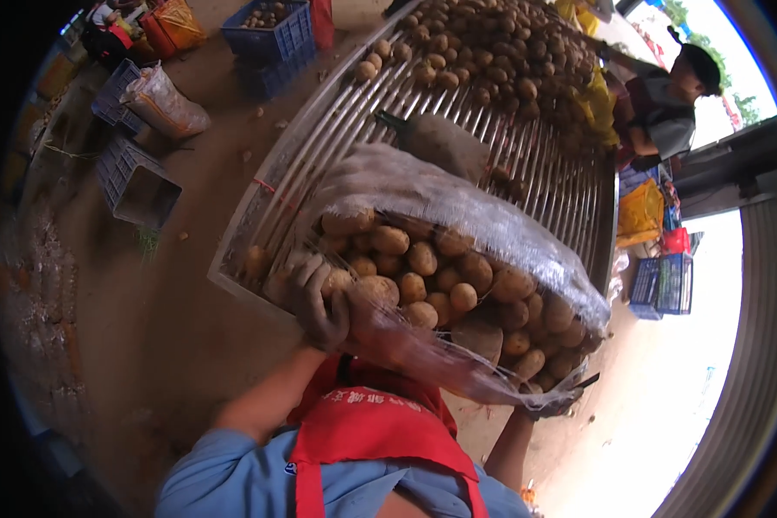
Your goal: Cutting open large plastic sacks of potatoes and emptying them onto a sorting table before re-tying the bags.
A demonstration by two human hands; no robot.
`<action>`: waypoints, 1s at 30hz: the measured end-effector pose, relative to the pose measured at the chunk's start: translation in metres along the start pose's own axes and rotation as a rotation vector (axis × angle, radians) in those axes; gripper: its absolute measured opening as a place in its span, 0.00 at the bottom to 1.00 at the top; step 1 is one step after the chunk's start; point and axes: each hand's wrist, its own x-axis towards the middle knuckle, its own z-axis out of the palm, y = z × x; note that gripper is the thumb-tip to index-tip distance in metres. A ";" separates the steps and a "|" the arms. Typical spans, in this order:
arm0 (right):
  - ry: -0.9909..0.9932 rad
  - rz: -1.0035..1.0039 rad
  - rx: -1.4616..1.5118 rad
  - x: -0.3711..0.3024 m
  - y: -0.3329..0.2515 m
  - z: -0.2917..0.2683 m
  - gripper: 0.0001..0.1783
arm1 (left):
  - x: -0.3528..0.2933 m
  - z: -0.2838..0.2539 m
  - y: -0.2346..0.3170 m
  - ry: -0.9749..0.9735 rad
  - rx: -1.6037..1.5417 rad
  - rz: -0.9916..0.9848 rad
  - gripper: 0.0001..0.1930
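one sack (457, 203), four crates (138, 186)

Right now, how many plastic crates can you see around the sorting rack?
4: a blue crate holding potatoes at top, two empty grey ones at left, a blue one at right. Others may be hidden.

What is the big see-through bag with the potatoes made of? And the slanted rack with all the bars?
The bag looks like thin clear plastic: potatoes show through it, and it wrinkles and shines. The rack seems metal, probably steel: long thin grey bars, dull and dusty. The left hand grips the bag's edge in a dirty glove, likely fabric.
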 end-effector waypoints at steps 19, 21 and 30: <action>0.010 -0.106 0.046 0.082 0.010 0.256 0.26 | 0.180 0.206 -0.055 0.211 -0.069 0.231 0.12; -0.048 -0.049 0.081 0.096 0.002 0.293 0.25 | 0.197 0.223 -0.055 0.164 0.044 0.154 0.12; -0.200 0.498 0.511 0.102 -0.034 0.166 0.19 | 0.109 0.064 -0.076 -0.268 -0.601 -0.545 0.11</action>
